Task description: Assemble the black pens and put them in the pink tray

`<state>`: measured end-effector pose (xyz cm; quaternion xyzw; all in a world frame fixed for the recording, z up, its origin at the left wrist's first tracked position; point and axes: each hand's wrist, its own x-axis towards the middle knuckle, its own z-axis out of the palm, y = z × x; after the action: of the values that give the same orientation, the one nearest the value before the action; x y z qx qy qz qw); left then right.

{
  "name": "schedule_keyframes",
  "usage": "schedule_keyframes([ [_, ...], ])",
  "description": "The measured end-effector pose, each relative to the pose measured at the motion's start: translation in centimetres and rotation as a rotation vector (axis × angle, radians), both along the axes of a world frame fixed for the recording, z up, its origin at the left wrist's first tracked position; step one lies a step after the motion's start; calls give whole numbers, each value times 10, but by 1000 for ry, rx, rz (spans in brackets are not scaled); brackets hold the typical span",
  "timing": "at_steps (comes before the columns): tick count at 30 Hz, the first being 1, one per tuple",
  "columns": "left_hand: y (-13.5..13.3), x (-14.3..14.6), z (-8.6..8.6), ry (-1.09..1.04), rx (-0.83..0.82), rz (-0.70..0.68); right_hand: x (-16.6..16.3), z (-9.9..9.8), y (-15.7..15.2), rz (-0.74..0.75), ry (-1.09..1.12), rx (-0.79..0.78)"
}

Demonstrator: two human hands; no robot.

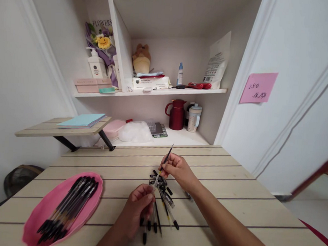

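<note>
My right hand (178,170) pinches a thin black pen refill (166,158) that slants up and to the right over the wooden table (231,200). My left hand (137,211) is closed around the lower, clear end of the same pen (155,181). Under both hands lies a loose pile of pen parts (162,200): barrels, caps and refills. At the front left sits a pink oval tray (42,214) with several black pens (68,206) lying side by side in it.
A small raised stand (42,128) with a light blue notebook (81,120) is at the back left. Behind the table, white shelves hold a red jug (177,114), a mug, a plush toy, bottles and boxes. A pink note (258,87) sticks to the right wall.
</note>
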<state>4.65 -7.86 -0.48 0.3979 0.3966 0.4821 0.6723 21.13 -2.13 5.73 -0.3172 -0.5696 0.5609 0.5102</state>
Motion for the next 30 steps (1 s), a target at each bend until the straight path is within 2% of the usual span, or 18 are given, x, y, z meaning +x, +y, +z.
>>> schedule_keyframes([
  [18, 1, 1, 1, -12, 4, 56, 0, 2, -2, -56, 0, 15],
  [26, 1, 1, 4, -21, 9, 68, -5, -2, -4, 2, -69, 10],
  [30, 1, 1, 4, -14, 26, 66, -5, 1, -6, -49, -38, 30],
])
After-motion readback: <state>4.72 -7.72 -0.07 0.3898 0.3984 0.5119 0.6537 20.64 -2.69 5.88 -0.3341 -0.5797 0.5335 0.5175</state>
